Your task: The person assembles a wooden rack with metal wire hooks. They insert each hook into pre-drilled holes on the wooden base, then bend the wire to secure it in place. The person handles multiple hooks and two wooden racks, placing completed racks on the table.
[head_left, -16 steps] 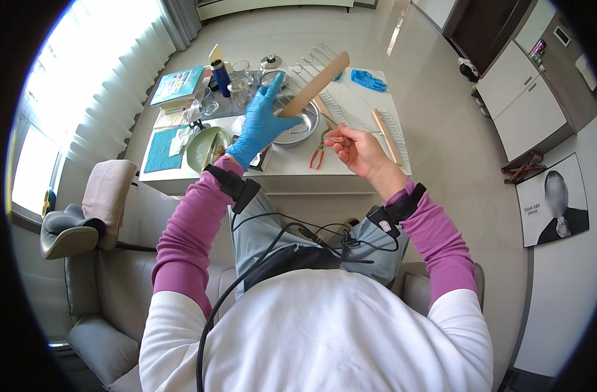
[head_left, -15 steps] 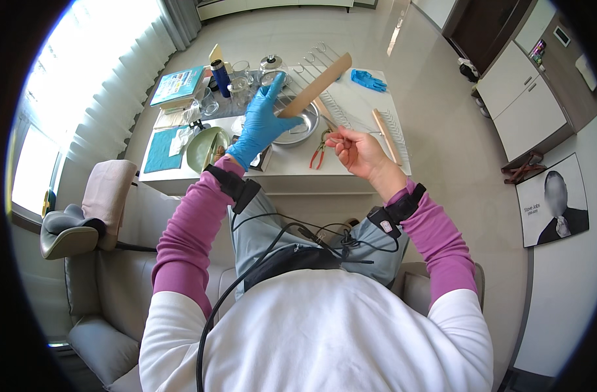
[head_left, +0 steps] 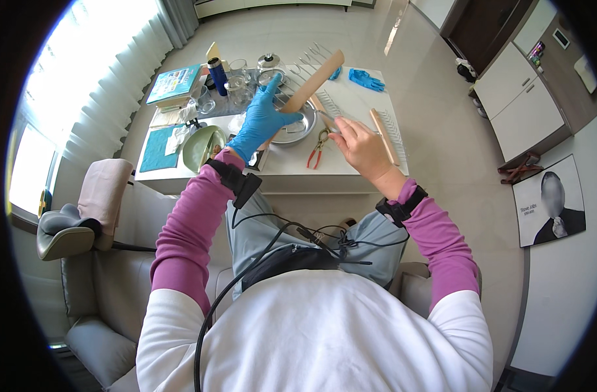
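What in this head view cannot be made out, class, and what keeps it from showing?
- What the right hand pinches: too small.
- Metal bowl contents: covered by the gloved left hand and the wooden strip.
- Glass jars' contents: too small.
- Person's lap: hidden by their own torso.

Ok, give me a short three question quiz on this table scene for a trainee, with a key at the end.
1. True or false: the left hand wears a blue glove.
2. Which thing lies on the table nearest the right hand?
A. red-handled pliers
B. green bowl
C. dark blue bottle
3. What does the left hand hold up over the metal bowl?

Key
1. True; the right hand is bare.
2. A
3. A long wooden strip, tilted up and away from the person; the hand's grip is on its lower end.
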Available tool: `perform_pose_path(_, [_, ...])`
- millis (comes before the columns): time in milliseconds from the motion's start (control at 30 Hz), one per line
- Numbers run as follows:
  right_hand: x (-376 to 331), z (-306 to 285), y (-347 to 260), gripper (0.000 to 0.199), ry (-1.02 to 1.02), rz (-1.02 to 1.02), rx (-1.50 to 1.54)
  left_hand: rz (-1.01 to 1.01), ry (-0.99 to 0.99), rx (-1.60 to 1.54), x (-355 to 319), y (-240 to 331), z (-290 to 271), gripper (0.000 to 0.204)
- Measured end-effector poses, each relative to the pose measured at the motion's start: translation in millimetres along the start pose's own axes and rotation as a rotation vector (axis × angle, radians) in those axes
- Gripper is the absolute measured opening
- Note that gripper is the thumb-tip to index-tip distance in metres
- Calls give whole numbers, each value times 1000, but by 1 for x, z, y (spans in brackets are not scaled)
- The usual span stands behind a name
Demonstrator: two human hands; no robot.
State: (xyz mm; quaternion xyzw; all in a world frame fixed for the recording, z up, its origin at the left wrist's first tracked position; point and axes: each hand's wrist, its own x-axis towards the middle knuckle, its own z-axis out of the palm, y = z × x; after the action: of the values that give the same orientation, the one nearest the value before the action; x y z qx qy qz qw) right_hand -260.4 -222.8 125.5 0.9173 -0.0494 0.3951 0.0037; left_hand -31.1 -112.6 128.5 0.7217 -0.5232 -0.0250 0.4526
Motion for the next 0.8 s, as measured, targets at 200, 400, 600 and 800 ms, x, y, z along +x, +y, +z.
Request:
perform_pose_path(200, [0,1,-1,31,75,-13,37,-42,-30,-10,-3,-1,1,101])
perform_pose_path(400, [4,1,-4,33,-197,825,881,-58,-6,-43,-11,-3,1,101])
perform_pose_path(600, [8,5,9,34,-279,1425,1951,89,92,9,-12,-5,4,100])
perform_pose_path(800, [4,11,-2,37,-217,992,1200,102,130,47,-9,-4,3,99])
